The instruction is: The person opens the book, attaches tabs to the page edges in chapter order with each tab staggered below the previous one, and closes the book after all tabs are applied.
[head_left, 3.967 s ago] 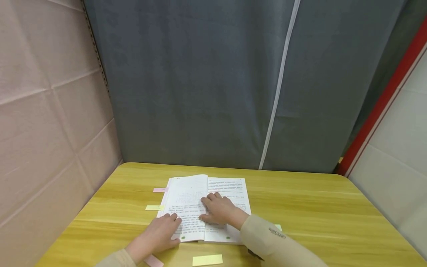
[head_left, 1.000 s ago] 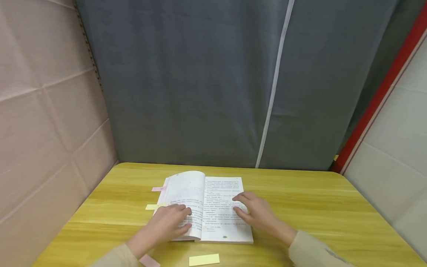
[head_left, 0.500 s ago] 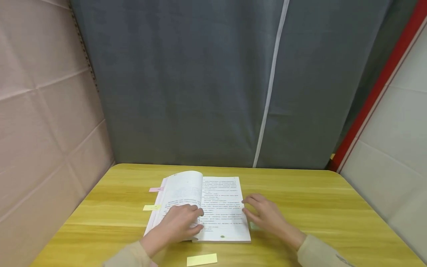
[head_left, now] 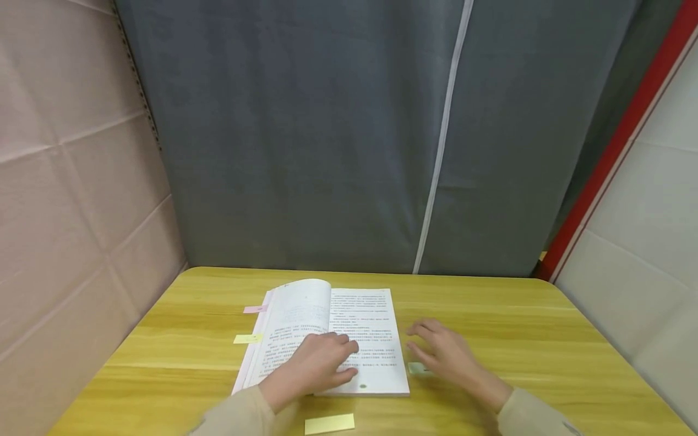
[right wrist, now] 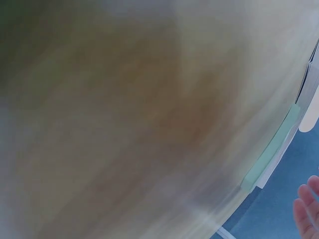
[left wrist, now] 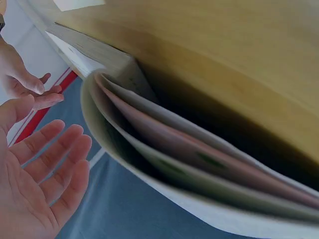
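Observation:
An open book (head_left: 360,315) lies on the wooden table, its left pages arched up near the spine. My left hand (head_left: 319,363) is over the lower middle of the book, reaching onto the right page. In the left wrist view, that left hand (left wrist: 47,179) has loosely bent fingers holding nothing, beside the curled pages (left wrist: 164,149). Whether it touches the paper I cannot tell. Off the book's right edge is my right hand (head_left: 449,357), fingers relaxed and nothing in them. Just below its fingers, a pale green sticky tab (head_left: 418,368) sticks out from the book.
A pink tab (head_left: 255,309) and a yellow tab (head_left: 248,339) stick out from the book's left side. Near me on the table (head_left: 518,327) lies a yellow sticky-note strip (head_left: 329,424). A grey curtain (head_left: 305,151) hangs behind the table.
My left hand has moved right, from the left page to over the right page. My right hand has drawn right off the book, and the green tab shows more fully.

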`<action>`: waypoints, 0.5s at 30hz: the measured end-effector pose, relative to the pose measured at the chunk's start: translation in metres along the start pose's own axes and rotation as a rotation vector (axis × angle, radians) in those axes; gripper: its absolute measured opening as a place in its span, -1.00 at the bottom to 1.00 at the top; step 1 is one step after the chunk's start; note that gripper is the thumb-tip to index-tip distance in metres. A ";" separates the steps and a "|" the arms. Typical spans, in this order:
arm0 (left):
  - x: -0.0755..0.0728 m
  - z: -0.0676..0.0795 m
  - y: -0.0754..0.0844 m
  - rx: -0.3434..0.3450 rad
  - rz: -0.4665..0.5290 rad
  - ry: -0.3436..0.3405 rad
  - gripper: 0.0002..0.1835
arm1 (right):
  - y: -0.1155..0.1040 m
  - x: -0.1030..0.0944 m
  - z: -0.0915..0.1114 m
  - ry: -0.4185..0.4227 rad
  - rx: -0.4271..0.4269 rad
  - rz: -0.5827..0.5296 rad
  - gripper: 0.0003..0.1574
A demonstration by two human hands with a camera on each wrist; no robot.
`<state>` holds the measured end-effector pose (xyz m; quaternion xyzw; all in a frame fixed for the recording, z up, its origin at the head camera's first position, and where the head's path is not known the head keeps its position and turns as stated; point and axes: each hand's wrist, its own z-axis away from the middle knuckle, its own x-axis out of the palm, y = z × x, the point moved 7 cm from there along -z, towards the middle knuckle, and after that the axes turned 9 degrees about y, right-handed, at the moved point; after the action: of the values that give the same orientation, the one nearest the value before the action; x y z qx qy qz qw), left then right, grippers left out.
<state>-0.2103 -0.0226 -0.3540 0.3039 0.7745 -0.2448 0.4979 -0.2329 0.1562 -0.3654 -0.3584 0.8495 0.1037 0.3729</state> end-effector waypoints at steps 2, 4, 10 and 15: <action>0.001 -0.004 0.004 0.008 -0.003 -0.004 -0.74 | 0.002 -0.001 0.002 -0.007 0.005 0.006 -0.76; 0.002 -0.008 0.009 0.014 -0.002 -0.010 -0.75 | 0.003 -0.002 0.003 -0.007 0.005 0.010 -0.77; 0.006 -0.019 0.022 0.038 -0.013 -0.010 -0.77 | 0.008 -0.007 0.009 0.008 -0.011 0.023 -0.79; 0.010 -0.029 0.035 0.068 -0.055 -0.007 -0.78 | 0.014 -0.009 0.014 -0.021 0.001 0.034 -0.83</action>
<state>-0.2065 0.0233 -0.3548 0.2986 0.7720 -0.2855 0.4831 -0.2303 0.1773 -0.3706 -0.3425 0.8517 0.1135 0.3800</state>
